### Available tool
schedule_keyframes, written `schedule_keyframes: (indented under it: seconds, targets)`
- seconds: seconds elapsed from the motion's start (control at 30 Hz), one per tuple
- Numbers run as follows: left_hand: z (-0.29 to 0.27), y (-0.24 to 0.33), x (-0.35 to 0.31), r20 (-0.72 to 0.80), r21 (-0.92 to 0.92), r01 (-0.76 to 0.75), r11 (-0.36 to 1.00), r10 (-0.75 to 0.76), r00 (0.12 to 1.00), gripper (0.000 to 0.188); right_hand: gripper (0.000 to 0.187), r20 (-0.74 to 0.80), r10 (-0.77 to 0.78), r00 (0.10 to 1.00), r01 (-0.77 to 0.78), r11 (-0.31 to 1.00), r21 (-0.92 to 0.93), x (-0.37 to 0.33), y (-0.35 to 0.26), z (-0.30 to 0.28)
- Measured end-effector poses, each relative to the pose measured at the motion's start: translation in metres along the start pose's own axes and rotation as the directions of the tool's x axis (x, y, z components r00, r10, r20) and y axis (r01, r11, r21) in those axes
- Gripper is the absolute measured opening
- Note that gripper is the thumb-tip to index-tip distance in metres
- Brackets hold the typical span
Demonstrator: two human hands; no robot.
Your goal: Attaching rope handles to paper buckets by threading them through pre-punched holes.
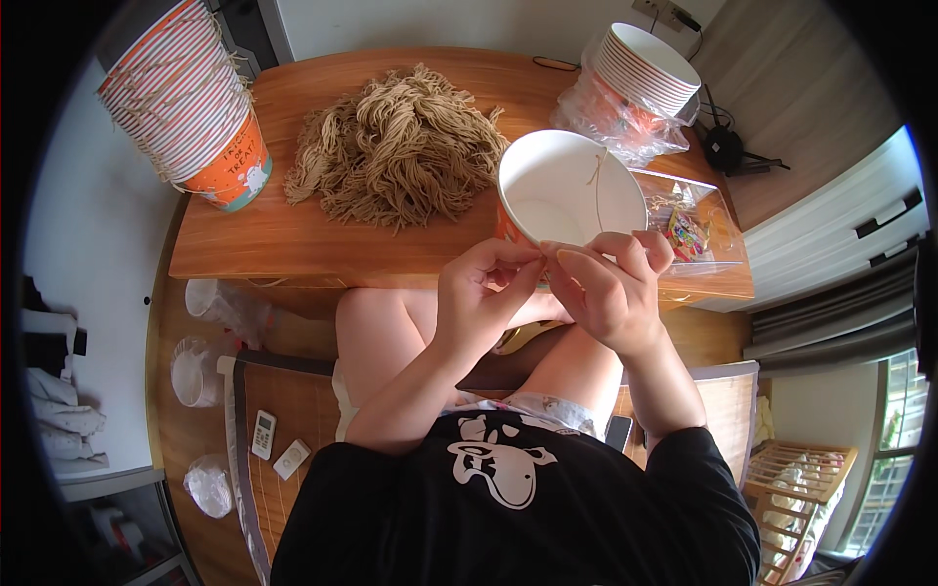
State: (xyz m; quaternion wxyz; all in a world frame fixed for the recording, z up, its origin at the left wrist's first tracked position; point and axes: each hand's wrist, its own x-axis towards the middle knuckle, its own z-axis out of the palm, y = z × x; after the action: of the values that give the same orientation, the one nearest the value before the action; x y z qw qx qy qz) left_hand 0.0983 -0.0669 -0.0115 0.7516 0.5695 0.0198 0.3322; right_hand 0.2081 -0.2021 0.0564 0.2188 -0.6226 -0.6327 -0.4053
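A paper bucket (547, 186), white inside and orange outside, stands tilted toward me at the table's near edge. A thin tan cord (598, 190) is knotted at its far rim and runs down inside toward my right hand. At the near rim my left hand (484, 288) is closed, thumb and forefinger pinched; what lies between them is too small to make out. My right hand (611, 293) meets it there with pinched fingertips, its other fingers curled over the rim where the cord disappears. A large heap of tan cords (401, 146) lies left of the bucket.
A tall stack of orange buckets with cords (186, 107) stands at the table's left end. Nested buckets in clear plastic (640, 83) stand at the back right. A clear tray (699, 220) holds small colourful packets. Below are a remote control (263, 435) and a phone (618, 432).
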Motion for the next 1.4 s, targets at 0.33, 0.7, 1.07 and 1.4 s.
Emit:
schedule_keyframes:
  seconds: [0.33,0.7,1.07,1.4]
  targets:
    - [-0.006,-0.005,0.006,0.037,0.177,-0.177,0.968,0.173,0.984,0.018,0.052,-0.042,0.256,0.966,-0.243,0.949,0.201,0.001,-0.003,-0.001]
    - [-0.004,-0.002,0.027,0.155,0.553,-0.522,0.65,0.535,0.83,0.036,0.055,-0.01,0.217,0.976,-0.21,0.954,0.215,-0.005,-0.012,-0.006]
    - [-0.006,0.001,0.034,0.225,0.607,-0.595,0.527,0.604,0.765,0.03,0.057,0.12,0.394,0.911,-0.387,0.719,0.577,-0.031,-0.02,-0.006]
    - [0.003,0.003,0.028,0.212,0.57,-0.59,0.572,0.592,0.778,0.033,0.049,-0.066,0.342,0.937,-0.327,0.929,0.171,-0.032,-0.018,-0.005]
